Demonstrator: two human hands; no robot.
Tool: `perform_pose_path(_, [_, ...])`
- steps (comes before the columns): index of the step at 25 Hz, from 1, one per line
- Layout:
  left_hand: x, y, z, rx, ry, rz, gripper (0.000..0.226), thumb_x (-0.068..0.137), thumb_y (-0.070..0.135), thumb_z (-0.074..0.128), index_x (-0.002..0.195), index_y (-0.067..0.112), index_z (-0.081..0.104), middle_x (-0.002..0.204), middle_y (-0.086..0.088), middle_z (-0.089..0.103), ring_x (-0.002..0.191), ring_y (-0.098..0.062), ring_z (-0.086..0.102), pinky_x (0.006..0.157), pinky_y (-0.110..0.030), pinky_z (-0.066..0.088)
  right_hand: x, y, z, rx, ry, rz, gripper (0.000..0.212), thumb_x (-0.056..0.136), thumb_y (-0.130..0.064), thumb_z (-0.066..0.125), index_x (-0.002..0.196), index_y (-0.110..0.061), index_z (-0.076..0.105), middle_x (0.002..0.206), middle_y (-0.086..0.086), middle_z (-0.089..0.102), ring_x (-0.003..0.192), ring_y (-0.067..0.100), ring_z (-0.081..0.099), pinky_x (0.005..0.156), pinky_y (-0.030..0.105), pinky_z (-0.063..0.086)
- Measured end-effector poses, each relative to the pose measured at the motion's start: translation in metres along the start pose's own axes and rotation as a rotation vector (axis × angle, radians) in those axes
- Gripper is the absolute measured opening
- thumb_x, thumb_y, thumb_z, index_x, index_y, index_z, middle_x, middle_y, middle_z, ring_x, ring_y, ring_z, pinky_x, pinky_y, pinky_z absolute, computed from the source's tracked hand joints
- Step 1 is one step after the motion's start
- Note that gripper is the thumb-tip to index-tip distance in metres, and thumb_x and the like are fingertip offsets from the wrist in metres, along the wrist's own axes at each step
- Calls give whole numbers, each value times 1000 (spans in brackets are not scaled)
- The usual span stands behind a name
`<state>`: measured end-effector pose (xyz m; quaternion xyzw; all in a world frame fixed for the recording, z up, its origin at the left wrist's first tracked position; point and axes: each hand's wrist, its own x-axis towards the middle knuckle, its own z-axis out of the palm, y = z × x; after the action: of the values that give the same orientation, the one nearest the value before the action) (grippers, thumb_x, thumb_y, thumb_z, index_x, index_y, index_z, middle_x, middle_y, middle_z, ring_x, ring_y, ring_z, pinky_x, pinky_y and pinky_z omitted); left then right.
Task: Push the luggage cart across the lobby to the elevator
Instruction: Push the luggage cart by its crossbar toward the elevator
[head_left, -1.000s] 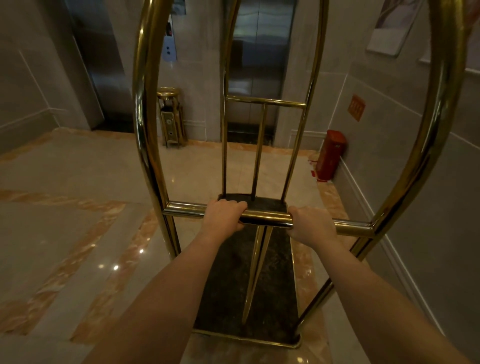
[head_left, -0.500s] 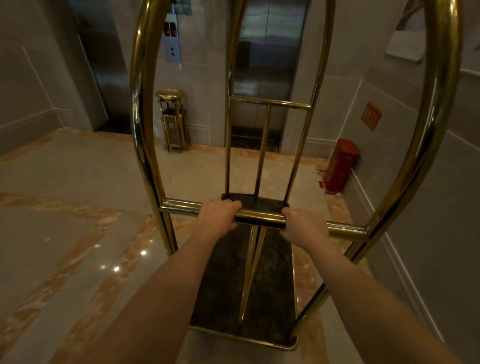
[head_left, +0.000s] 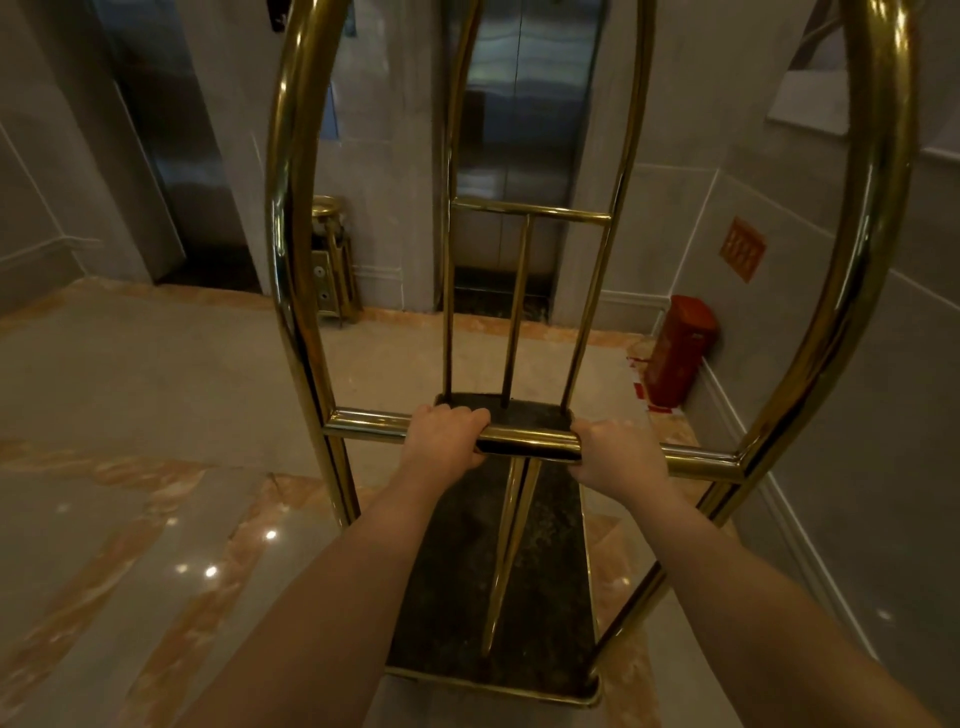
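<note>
Both hands' grip (head_left: 530, 449) around luggage cart (head_left: 291, 218) crossbar (head_left: 530, 440), elevator (head_left: 524, 135) ahead.

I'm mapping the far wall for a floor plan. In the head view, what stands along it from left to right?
Left elevator door → brass ashtray stand → closed elevator doors straight ahead, seen through the cart frame → red bin in the right corner → orange wall sign.

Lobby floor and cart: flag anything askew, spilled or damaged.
One oddity: red marks on the floor beside the red bin by the right wall, maybe tape or a spill; too blurred to tell. The luggage cart deck is bare, both hands grip its bar.
</note>
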<state>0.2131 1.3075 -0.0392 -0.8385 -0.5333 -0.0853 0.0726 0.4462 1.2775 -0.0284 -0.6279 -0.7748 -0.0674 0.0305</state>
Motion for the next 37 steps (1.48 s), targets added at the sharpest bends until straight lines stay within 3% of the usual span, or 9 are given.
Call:
perform_pose_path(5, [56, -18, 18, 4, 69, 11, 22, 81, 39, 64, 96, 29, 51, 86, 6, 58, 82, -17, 56, 70, -34, 31, 55, 20, 4, -30, 8, -2, 22, 85, -42, 63, 101, -27, 60, 80, -7, 63, 71, 14, 58, 65, 32, 48])
perform_pose_path(14, [149, -44, 40, -5, 72, 20, 22, 82, 39, 63, 97, 27, 52, 88, 4, 60, 84, -19, 58, 75, -37, 39, 148, 61, 27, -19, 44, -15, 19, 83, -44, 65, 94, -29, 59, 71, -9, 56, 61, 10, 52, 54, 27, 36])
perform_pose_path(18, [193, -55, 50, -9, 76, 16, 21, 83, 39, 63, 97, 28, 51, 85, 6, 58, 81, -18, 57, 75, -36, 39, 195, 82, 40, -68, 79, -35, 21, 80, -46, 66, 93, -30, 59, 67, -11, 55, 54, 10, 46, 45, 23, 22])
perform_pose_path(26, [281, -80, 70, 0, 38, -26, 22, 80, 36, 66, 95, 31, 50, 79, 11, 47, 80, -17, 56, 76, -37, 37, 285, 116, 56, -19, 86, -41, 19, 83, -43, 64, 93, -28, 57, 67, -10, 53, 57, 12, 51, 52, 30, 40])
perform_pose_path(32, [338, -96, 80, 39, -8, -51, 24, 81, 37, 65, 100, 31, 52, 88, 7, 58, 85, -18, 56, 81, -38, 38, 343, 138, 72, -54, 84, -65, 22, 77, -45, 69, 87, -29, 58, 54, -14, 36, 45, 5, 38, 42, 25, 27])
perform_pose_path(37, [385, -112, 90, 44, -40, -60, 25, 79, 37, 66, 98, 32, 50, 85, 8, 57, 82, -17, 56, 78, -39, 38, 390, 154, 82, -54, 70, -33, 26, 72, -45, 73, 84, -30, 57, 52, -16, 31, 42, 2, 28, 40, 22, 16])
